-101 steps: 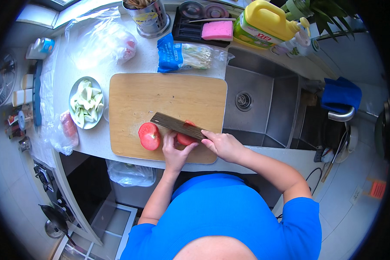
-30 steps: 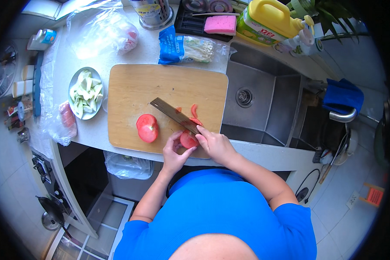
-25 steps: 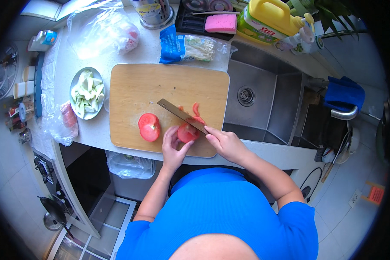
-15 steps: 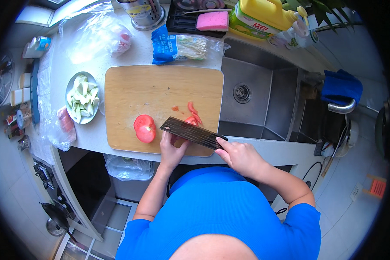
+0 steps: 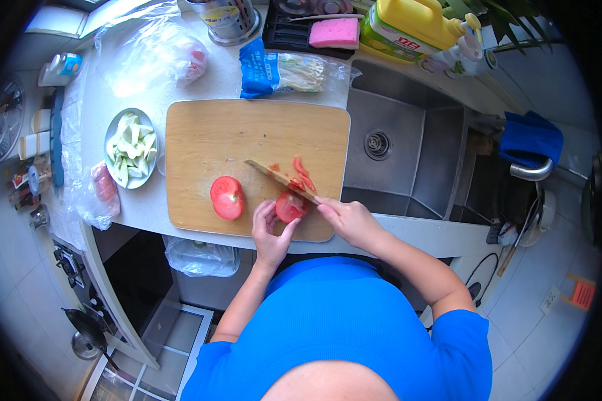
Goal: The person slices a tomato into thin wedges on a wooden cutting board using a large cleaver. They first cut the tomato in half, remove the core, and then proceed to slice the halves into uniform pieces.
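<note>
A wooden cutting board (image 5: 247,134) lies on the counter in front of me. My left hand (image 5: 271,237) has its fingers and thumb round a cut tomato piece (image 5: 289,206) near the board's front edge. In my right hand (image 5: 349,220) is a kitchen knife (image 5: 274,176), its blade nearly upright and slanting along the far side of that piece. Thin tomato slices (image 5: 304,175) lie just beyond the blade. A tomato half (image 5: 227,198) rests to the left, apart from both hands.
An oval dish (image 5: 109,166) of pale green vegetable pieces stands left of the board. Behind the board are a bag of white mushrooms (image 5: 299,72) and a clear plastic bag (image 5: 144,57). A steel sink (image 5: 398,177) adjoins on the right, with a yellow jug (image 5: 405,30) behind it.
The knife has tipped from its broad side facing up to edge-down, which uncovers the tomato piece. My left fingers now show round that piece, and my right hand has shifted slightly left.
</note>
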The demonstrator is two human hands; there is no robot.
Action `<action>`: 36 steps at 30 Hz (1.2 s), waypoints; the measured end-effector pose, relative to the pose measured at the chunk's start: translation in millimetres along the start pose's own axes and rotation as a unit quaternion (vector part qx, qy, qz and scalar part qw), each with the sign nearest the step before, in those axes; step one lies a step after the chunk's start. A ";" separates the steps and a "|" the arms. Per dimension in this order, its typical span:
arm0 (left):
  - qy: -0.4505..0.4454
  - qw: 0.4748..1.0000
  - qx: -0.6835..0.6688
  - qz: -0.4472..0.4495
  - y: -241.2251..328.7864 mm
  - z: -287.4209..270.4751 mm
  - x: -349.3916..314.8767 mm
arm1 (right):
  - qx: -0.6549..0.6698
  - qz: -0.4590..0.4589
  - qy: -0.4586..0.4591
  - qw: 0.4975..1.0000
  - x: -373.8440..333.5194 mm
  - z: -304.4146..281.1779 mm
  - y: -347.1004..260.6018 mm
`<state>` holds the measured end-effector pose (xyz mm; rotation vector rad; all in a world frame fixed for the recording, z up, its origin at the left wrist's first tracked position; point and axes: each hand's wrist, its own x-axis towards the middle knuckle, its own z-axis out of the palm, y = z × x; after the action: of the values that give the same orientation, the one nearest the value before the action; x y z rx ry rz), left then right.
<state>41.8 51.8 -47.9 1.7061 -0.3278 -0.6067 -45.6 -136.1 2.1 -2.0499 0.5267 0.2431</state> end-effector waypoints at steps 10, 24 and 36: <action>-0.066 0.989 0.128 0.040 -9.4 -7.1 8.2 | -0.044 -0.019 0.007 0.999 -3.0 8.7 -16.2; 0.072 0.995 0.075 0.001 -8.0 11.3 0.2 | -0.069 0.061 -0.079 0.993 -55.0 -29.8 -44.0; 0.066 0.995 0.068 0.017 -13.2 14.6 -3.3 | -0.133 -0.041 0.044 0.989 -14.8 22.1 -23.4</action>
<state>29.5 44.6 -61.8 1.8578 -0.3089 -0.4512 -47.0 -102.9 14.4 -2.3452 0.4828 0.1811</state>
